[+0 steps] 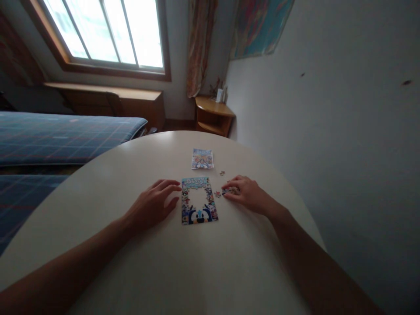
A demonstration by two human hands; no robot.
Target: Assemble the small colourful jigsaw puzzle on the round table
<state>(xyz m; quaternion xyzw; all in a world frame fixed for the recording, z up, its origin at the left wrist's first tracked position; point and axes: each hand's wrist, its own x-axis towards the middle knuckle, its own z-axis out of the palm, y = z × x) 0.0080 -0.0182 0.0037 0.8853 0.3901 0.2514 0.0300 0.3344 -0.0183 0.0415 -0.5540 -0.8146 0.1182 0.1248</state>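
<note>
A small colourful jigsaw puzzle (198, 216) lies on the round white table (183, 271), its border filled and its middle bare. My left hand (152, 205) rests flat on the table just left of the puzzle, fingers spread, fingertips near its upper left edge. My right hand (244, 192) sits to the right of the puzzle, fingers curled down over a little heap of loose pieces (231, 190). One loose piece (218, 194) lies between the heap and the puzzle. A printed picture card (202, 159) lies beyond the puzzle.
Another stray piece (222, 173) lies near the card. A white wall (328, 109) runs close along the table's right side. A bed with a blue checked cover (59, 135) stands to the left, a wooden corner shelf (213, 116) and a window (111, 30) behind.
</note>
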